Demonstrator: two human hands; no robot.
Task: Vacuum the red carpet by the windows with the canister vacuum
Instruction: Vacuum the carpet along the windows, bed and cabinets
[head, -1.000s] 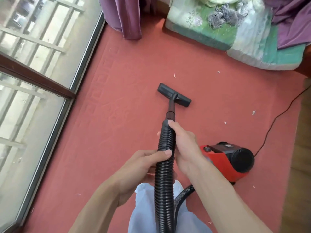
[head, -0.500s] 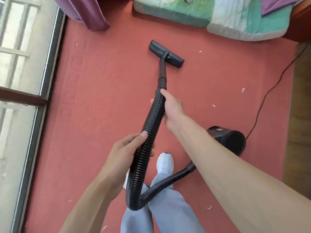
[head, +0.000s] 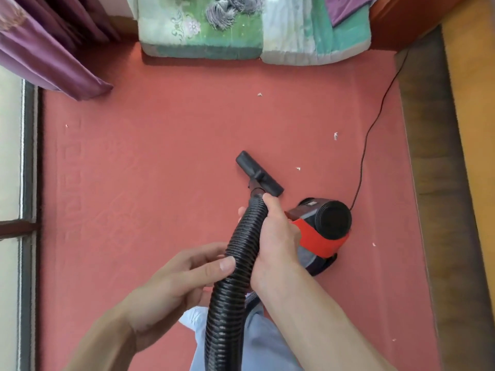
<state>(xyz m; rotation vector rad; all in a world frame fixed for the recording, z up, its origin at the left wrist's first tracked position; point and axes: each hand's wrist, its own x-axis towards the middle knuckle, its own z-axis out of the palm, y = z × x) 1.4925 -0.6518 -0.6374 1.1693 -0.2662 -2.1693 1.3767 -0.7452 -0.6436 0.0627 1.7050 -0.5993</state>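
The red carpet (head: 150,183) fills the floor between the windows (head: 10,170) on the left and a wooden strip on the right. My right hand (head: 276,231) grips the black ribbed hose (head: 235,263) near its upper end, just behind the black floor nozzle (head: 258,173), which lies flat on the carpet. My left hand (head: 174,287) holds the hose lower down, thumb across it. The red and black canister vacuum (head: 324,231) sits on the carpet right of my right hand. Small white scraps (head: 335,135) lie scattered on the carpet.
A folded green quilt (head: 254,28) lies along the far edge. A purple curtain (head: 48,46) hangs at the far left. The black power cord (head: 369,135) runs from the canister toward the far right. My light trouser legs and shoe (head: 192,317) are below the hose.
The nozzle has been pulled back from near the quilt toward me and the canister. Both hands came closer together on the hose, and the view tilted so the quilt shows more.
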